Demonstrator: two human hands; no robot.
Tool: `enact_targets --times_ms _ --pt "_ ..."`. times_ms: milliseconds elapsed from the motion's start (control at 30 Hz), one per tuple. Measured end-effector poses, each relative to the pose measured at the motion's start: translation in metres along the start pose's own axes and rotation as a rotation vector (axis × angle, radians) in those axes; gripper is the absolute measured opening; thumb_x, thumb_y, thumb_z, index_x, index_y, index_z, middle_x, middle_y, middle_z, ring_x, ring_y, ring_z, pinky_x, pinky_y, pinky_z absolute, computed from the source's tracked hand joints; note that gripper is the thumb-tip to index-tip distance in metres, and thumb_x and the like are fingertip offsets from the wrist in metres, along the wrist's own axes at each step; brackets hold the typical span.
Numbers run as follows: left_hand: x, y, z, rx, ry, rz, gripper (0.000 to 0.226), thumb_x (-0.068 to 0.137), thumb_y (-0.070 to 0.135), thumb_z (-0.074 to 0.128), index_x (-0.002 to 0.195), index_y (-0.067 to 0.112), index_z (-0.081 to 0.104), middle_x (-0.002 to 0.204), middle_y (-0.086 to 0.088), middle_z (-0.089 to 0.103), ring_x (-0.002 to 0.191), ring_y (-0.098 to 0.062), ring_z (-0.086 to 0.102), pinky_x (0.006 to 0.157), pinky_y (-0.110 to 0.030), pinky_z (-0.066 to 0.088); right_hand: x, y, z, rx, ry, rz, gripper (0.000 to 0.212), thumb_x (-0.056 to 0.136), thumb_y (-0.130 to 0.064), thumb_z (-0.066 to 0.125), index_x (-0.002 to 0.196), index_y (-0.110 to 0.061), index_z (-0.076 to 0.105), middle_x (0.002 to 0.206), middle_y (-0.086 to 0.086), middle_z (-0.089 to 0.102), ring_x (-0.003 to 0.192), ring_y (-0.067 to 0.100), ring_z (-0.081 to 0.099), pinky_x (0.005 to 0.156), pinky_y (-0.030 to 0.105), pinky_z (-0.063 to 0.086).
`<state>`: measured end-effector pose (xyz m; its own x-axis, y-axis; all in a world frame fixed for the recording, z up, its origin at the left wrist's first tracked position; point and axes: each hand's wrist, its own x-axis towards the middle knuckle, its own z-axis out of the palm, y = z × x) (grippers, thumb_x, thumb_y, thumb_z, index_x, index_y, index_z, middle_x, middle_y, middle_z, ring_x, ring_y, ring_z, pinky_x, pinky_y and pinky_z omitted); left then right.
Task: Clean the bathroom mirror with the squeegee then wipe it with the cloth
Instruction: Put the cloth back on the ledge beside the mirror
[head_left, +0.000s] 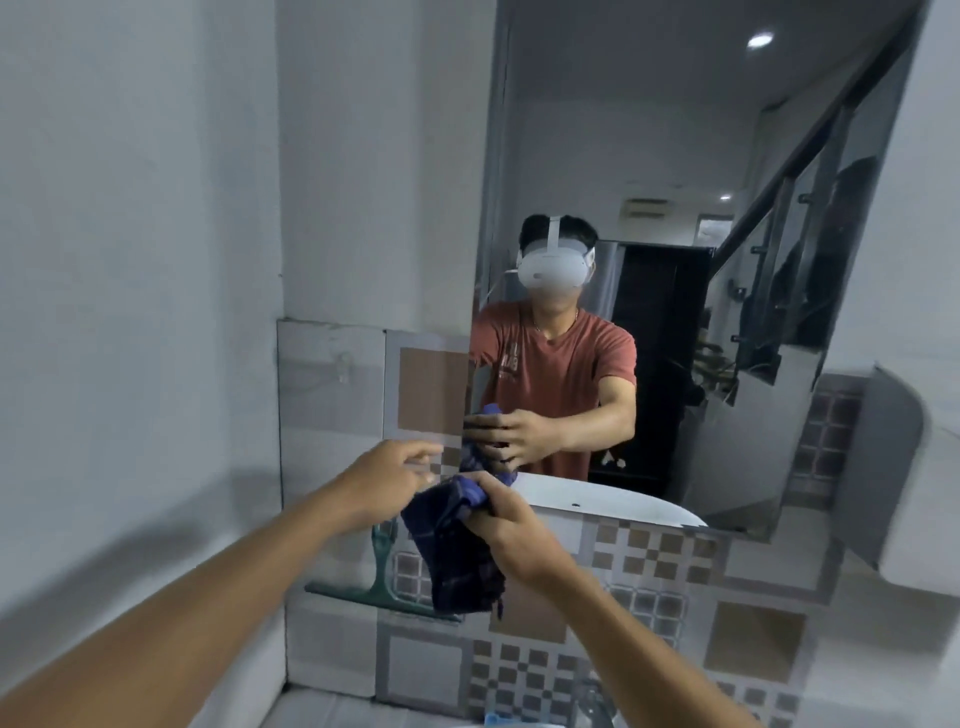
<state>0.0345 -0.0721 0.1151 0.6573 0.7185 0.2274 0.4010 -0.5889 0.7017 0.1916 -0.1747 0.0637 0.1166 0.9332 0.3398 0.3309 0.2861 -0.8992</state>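
The mirror (675, 156) hangs on the wall straight ahead, a tall pane whose long axis runs up and down, leaning a little in this wide view; its lower edge meets a band of patterned tiles (649, 551). It reflects the person, the cloth and both hands.

Next in size, the cloth (457, 545), a dark blue checked piece, hangs bunched in front of the tiles near the mirror's lower left corner, its length falling downward from the grip. The right hand (511, 525) is closed around its top, fingers wrapped tight. The left hand (387, 475) is open and holds nothing, its fingers spread and reaching toward the cloth's upper edge, just beside it; blur hides whether they touch.

The squeegee (384, 587), green, rests against the tiles below the hands, blade lying roughly level, handle pointing up, partly hidden by the cloth. Set aside like this, it suggests the wiping step is the one in hand.

To do it well, I judge the left hand should help spread the bunched fabric into a flat pad, so a broad face meets the glass. Then wipe from the top down in overlapping passes, finishing along the bottom edge where drips would collect.
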Motion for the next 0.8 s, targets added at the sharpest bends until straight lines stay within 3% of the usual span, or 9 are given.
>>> enact_targets --times_ms 100,167,300,400,467,567,667,800 --pt "-0.015 -0.007 -0.01 -0.103 -0.012 0.007 0.018 0.099 0.019 0.06 0.106 0.017 0.076 0.106 -0.003 0.076 0.105 -0.021 0.069 0.1 -0.037 0.052 0.001 -0.013 0.004 0.338 0.003 0.06 0.038 0.085 -0.005 0.056 0.123 -0.001 0.06 0.108 0.016 0.069 0.101 0.026 0.066 0.089 0.036 0.054" --pt "-0.021 -0.006 -0.02 -0.099 0.036 0.021 0.013 0.096 0.023 0.065 0.094 0.017 0.076 0.093 -0.001 0.077 0.095 -0.02 0.072 0.093 -0.038 0.054 0.001 -0.019 0.008 0.442 -0.032 0.071 0.044 0.083 -0.003 0.056 0.127 -0.001 0.061 0.114 0.022 0.068 0.106 0.034 0.065 0.097 0.046 0.051" --pt "-0.025 0.001 -0.038 0.061 0.166 0.053 0.013 0.096 0.028 0.064 0.091 0.021 0.073 0.092 0.006 0.074 0.088 -0.009 0.068 0.084 -0.029 0.054 0.002 -0.037 0.015 0.397 -0.036 0.099 0.053 0.073 -0.001 0.054 0.12 -0.02 0.07 0.109 0.017 0.071 0.099 0.029 0.063 0.085 0.042 0.05" --pt "-0.028 0.009 -0.051 0.129 0.242 0.088 0.01 0.098 0.026 0.062 0.094 0.022 0.07 0.096 0.009 0.071 0.091 -0.005 0.064 0.081 -0.02 0.047 0.007 -0.05 0.015 0.422 -0.045 0.159 0.068 0.063 -0.004 0.048 0.127 -0.021 0.065 0.12 0.021 0.068 0.103 0.032 0.061 0.096 0.053 0.05" --pt "-0.029 0.012 -0.06 0.139 0.3 0.115 0.01 0.098 0.025 0.061 0.094 0.021 0.07 0.095 0.009 0.07 0.09 -0.004 0.063 0.082 -0.02 0.048 0.009 -0.06 0.018 0.393 -0.061 0.134 0.061 0.07 -0.011 0.052 0.129 -0.022 0.063 0.122 0.014 0.07 0.106 0.03 0.065 0.098 0.051 0.05" --pt "-0.03 0.016 -0.072 0.133 0.358 0.144 0.011 0.098 0.024 0.061 0.096 0.019 0.07 0.096 0.008 0.07 0.091 -0.005 0.063 0.082 -0.019 0.047 0.013 -0.073 0.03 0.101 0.025 -0.025 0.036 0.094 -0.021 0.066 0.129 -0.028 0.06 0.118 0.003 0.073 0.106 0.019 0.071 0.093 0.044 0.059" --pt "-0.028 0.018 -0.084 0.119 0.379 0.167 0.01 0.098 0.024 0.061 0.095 0.019 0.069 0.096 0.008 0.07 0.093 -0.006 0.063 0.085 -0.02 0.049 0.028 -0.08 0.038 -0.08 0.19 -0.124 0.027 0.096 -0.014 0.068 0.115 -0.032 0.063 0.107 -0.002 0.072 0.095 0.01 0.072 0.081 0.037 0.063" --pt "-0.024 0.015 -0.098 0.036 0.345 0.164 0.012 0.095 0.023 0.066 0.106 0.023 0.07 0.102 0.012 0.07 0.099 -0.007 0.064 0.087 -0.025 0.052 0.053 -0.091 0.042 -0.152 0.326 -0.186 0.026 0.096 -0.009 0.063 0.104 -0.034 0.066 0.097 -0.011 0.073 0.091 0.003 0.069 0.084 0.033 0.06"
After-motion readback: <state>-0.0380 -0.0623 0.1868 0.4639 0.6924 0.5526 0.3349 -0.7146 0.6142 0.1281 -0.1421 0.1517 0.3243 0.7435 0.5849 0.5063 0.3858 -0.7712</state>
